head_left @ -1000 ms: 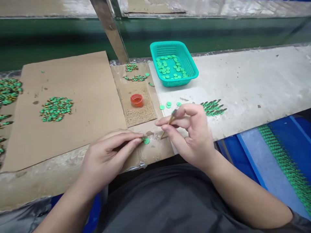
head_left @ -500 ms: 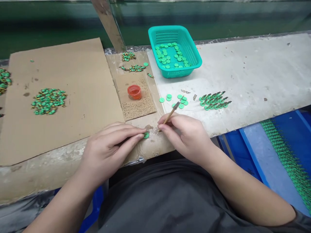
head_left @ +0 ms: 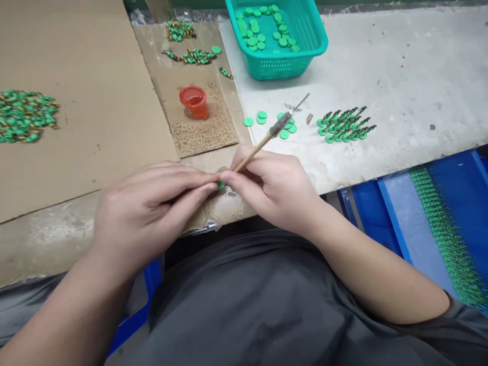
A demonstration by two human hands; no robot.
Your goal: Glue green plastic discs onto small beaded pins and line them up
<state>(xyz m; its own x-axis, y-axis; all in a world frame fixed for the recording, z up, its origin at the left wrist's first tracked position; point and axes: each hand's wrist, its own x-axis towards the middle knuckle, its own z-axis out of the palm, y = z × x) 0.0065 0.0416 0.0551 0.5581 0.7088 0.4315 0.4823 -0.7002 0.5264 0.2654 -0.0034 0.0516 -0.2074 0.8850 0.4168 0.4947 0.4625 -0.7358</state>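
My left hand point(head_left: 152, 203) is closed at the table's front edge, pinching a small green disc point(head_left: 221, 186) between thumb and forefinger. Most of the disc hides behind the fingertips; whether another piece is held with it I cannot tell. Just right of it, my right hand point(head_left: 280, 188) grips a thin wooden-handled tool point(head_left: 254, 152), whose dark collar and fine needle-like tip point up and away from me. The right fingertips touch or nearly touch the disc. Loose green discs point(head_left: 262, 115) lie beyond the right hand, some behind the tool.
A red cup point(head_left: 195, 104) stands on a speckled cardboard piece point(head_left: 206, 140). Behind are small green-and-brown figures point(head_left: 198, 56) and a teal basket point(head_left: 282, 66) of discs. More figures point(head_left: 26, 114) heap at left. Discs with upright pieces point(head_left: 345, 124) stand right; blue trays point(head_left: 392, 218) sit below.
My right hand has moved left to meet the left fingertips at the disc, the tool still in its grip. The view has tilted down and come closer to the table.
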